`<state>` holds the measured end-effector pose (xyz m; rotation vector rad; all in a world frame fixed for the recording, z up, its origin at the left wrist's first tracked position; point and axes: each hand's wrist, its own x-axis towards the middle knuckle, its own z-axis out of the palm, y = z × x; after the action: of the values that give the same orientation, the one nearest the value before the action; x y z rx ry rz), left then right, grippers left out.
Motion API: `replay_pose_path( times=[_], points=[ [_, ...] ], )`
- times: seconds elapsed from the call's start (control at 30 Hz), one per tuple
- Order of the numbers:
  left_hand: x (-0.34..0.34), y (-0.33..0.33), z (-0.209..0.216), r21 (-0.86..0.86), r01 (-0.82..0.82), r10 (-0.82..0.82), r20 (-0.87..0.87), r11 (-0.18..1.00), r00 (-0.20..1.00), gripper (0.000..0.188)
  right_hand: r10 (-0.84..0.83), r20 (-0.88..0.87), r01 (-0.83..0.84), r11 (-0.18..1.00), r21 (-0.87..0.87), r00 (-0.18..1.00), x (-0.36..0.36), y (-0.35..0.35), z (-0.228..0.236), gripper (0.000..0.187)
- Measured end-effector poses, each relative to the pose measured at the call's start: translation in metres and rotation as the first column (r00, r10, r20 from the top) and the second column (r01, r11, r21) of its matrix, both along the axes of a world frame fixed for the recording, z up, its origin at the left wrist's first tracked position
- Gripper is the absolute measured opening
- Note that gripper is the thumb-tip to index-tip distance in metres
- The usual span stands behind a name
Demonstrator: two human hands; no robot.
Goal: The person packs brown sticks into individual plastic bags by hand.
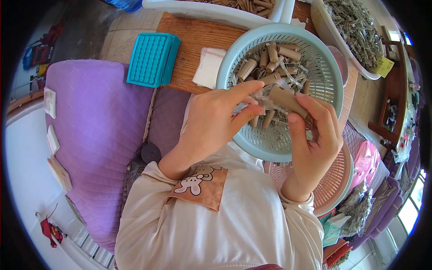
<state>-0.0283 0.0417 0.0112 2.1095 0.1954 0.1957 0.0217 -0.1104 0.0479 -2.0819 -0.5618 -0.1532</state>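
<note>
Between the thumb and fingers of my right hand [315,139] is a brown cardboard tube [285,99], tilted over the pale green basket. My left hand [211,119] is closed at the tube's far-left end on a wisp of clear plastic film [265,96], which seems to come out of the tube or lie against it; which of these I cannot tell. Below both hands stands the slatted round basket [325,72]. Several similar brown tubes [272,51] lie in it among tangled clear and greyish strands [297,80].
A teal ridged block of trays [150,58] and folded white cloths [210,67] lie on the wooden table [198,33]. Farther right is a tub of grey-green strands [353,27]. A pink basket [330,180] sits under the green one. Purple quilted padding [96,144] covers the left side.
</note>
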Motion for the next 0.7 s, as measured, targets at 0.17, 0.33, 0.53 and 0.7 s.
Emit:
replay_pose_path(
  times=[0.17,0.33,0.53,0.7],
  points=[
    [0.003,0.001,-0.005,-0.028,0.047,-0.044,0.126,0.998,0.991,0.036,0.074,-0.184,-0.073,0.997,0.015,0.980,0.005,-0.003,0.002,0.020],
    [0.004,0.007,0.003,-0.214,0.175,-0.192,-0.059,0.961,0.980,0.039,0.274,-0.135,-0.280,0.960,-0.025,0.952,0.017,-0.009,0.001,0.021],
    [0.003,0.006,0.004,-0.380,0.265,-0.334,-0.130,0.887,0.934,0.043,0.451,-0.002,-0.451,0.893,0.000,0.893,0.023,-0.007,-0.004,0.021],
    [0.001,-0.002,-0.009,-0.570,0.253,-0.369,-0.095,0.782,0.925,0.038,0.249,-0.062,-0.245,0.968,0.063,0.967,0.016,-0.004,-0.012,0.023]
  ],
)
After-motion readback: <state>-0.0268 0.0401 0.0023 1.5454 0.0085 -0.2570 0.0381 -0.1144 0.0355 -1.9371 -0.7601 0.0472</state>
